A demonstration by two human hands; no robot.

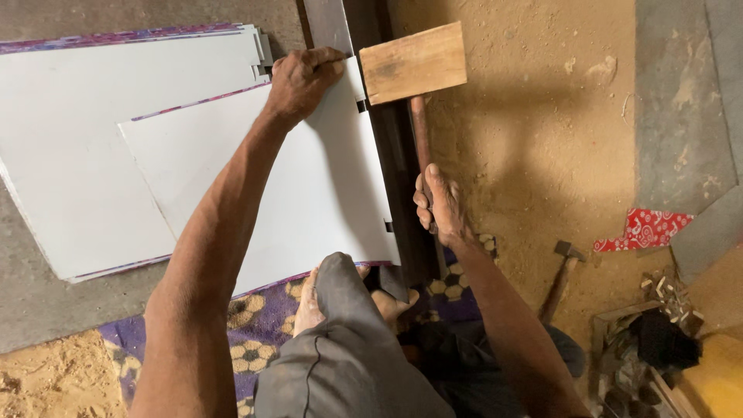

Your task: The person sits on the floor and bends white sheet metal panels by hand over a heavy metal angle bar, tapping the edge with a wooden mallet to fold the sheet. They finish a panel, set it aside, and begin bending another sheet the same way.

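My left hand point(300, 81) presses flat on the far corner of a white metal sheet point(309, 193), holding it against a dark steel rail point(395, 155) that runs away from me. My right hand point(439, 205) grips the handle of a wooden mallet point(412, 63), whose block head hovers at the sheet's far edge, just right of my left hand. My bare foot point(309, 298) rests on the near edge of the sheet.
A stack of more white sheets point(93, 139) lies to the left on the concrete floor. A small steel hammer point(561, 279) lies on sandy ground at right, near a red patterned cloth point(646, 230) and a box of scraps point(650, 340). A purple patterned mat point(255, 317) is under me.
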